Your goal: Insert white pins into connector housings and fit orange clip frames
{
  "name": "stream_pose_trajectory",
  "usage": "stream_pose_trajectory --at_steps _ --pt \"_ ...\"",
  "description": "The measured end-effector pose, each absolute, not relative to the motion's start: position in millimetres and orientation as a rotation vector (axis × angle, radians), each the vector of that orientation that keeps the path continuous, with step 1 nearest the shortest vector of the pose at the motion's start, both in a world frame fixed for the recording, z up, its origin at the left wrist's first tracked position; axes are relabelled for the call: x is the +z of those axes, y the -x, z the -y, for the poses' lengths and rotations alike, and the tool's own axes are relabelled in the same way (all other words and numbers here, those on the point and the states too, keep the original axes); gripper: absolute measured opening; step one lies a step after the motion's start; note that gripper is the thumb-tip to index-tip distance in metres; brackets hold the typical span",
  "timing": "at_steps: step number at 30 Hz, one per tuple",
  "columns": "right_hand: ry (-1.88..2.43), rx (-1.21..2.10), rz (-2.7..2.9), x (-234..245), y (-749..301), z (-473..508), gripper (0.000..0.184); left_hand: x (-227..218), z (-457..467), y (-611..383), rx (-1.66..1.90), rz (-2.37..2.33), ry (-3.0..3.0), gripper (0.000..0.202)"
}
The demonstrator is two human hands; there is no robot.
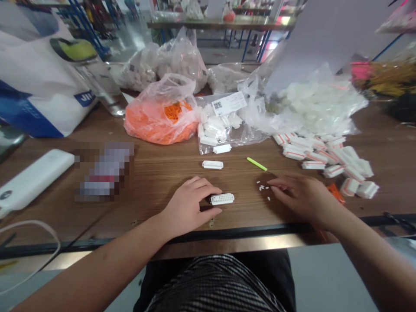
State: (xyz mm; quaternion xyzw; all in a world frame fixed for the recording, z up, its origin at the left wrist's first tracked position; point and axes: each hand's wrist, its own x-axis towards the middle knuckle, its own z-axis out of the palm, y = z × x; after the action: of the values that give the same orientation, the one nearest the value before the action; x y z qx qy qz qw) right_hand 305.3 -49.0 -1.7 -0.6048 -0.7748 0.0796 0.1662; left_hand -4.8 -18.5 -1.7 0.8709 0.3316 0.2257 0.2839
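Note:
Around the left end of a white multi-hole connector housing, my left hand rests on the table. Its thumb and fingers are apart, with the fingertips close to the housing's far edge. My right hand is low over the table with its fingers curled and drawn together; what they hold, if anything, is too small to see. Several tiny white pieces lie just left of its fingertips. A thin tool with a bright green handle lies beyond them, its slim shaft pointing toward the right hand. A second white housing lies farther back.
Several white housings with orange stripes are heaped at right, beside orange strips. Behind are a bag of orange parts, a labelled bag of white parts and other bags. A white power bank and a bottle are at left.

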Motion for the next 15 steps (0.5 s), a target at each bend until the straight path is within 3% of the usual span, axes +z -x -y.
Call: stream_pose_trajectory --at_steps 10,15 --pt "1.628 0.147 2.333 -1 -305 54 0.025 1 18 5 0.585 -0.888 -2.336 0.023" --pt "1.680 0.410 2.153 0 -313 59 0.023 0 18 5 0.585 -0.882 -2.334 0.024"
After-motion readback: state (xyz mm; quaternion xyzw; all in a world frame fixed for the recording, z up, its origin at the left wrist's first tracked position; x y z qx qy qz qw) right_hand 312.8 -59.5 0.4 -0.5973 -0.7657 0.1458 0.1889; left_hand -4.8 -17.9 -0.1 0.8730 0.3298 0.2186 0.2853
